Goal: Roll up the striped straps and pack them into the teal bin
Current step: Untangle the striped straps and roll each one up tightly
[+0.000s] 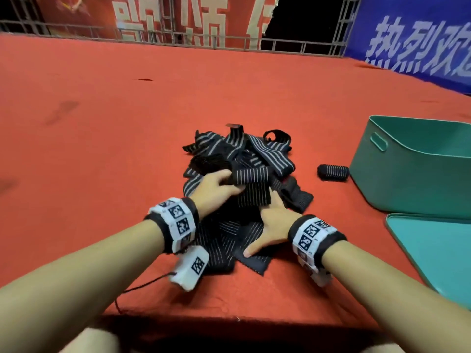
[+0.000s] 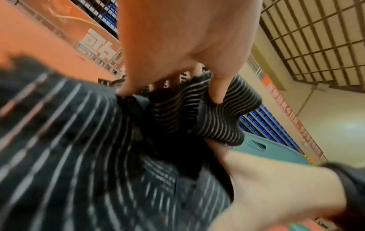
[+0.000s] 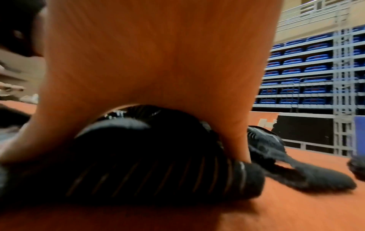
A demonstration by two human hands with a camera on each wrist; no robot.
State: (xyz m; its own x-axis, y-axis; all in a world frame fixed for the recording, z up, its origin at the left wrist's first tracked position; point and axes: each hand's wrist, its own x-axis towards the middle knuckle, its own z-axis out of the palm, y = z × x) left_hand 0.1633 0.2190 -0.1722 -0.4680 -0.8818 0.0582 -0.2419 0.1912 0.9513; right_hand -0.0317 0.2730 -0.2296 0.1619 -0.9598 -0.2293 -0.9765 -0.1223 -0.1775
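A red-covered bench (image 1: 107,103) fills most of the head view, running far back to a metal railing (image 1: 178,39) hung with a red banner (image 1: 178,19) and a blue banner (image 1: 413,36). On its right side stands the teal bin (image 1: 407,179), upright with its open top showing and an oval handle slot in its left wall; what lies inside cannot be seen. A flat teal lid (image 1: 438,253) lies on the bench just nearer than the bin. In the middle of the bench is a tangled heap of black striped straps (image 1: 257,151), unrolled and overlapping, spreading from the far middle toward the near edge. One rolled strap (image 1: 332,172) lies by itself on the bench just left of the bin, near its wall but apart from the heap. Both forearms reach in from the near edge, each wearing a black wrist band (image 1: 175,222) with white coded markers. The left hand (image 1: 216,184) rests on the heap with its fingers (image 2: 218,92) curled round the end of one strap (image 1: 251,174), which in the left wrist view is bunched between thumb and fingers. The right hand (image 1: 275,225) lies flat, palm down with fingers spread, pressing on the near part of the straps; the right wrist view shows its palm arched over dark striped cloth against the red surface.
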